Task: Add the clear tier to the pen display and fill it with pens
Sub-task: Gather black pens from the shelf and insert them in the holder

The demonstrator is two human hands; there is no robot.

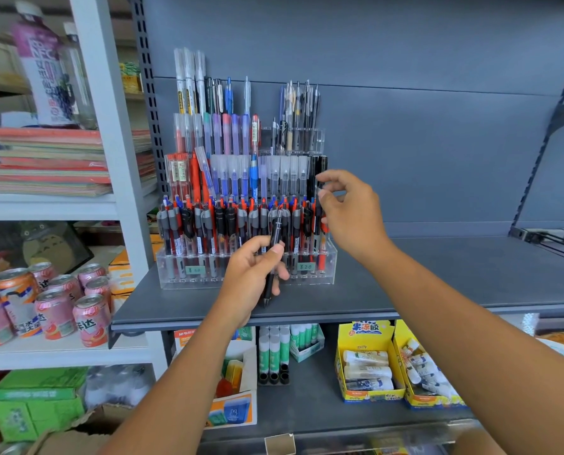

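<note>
Tier: the clear tier (175, 278) stands mid-frame on the shelf (438, 274), fronting the display (320, 139).
Fill: seemingly almost full of pens (221, 224).
Left hand (251, 274): grips a black pen (275, 234), not yet slotted.
Right hand (352, 208): pinches the end pen (317, 211), right of the tier.

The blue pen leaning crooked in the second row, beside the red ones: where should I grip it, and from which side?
Probably pinch the leaning blue pen at its clear cap end, coming from above and in front. Its lower barrel is hidden behind the front row, and pens crowd both sides, so only the top looks free. Lift along its tilt.
</note>
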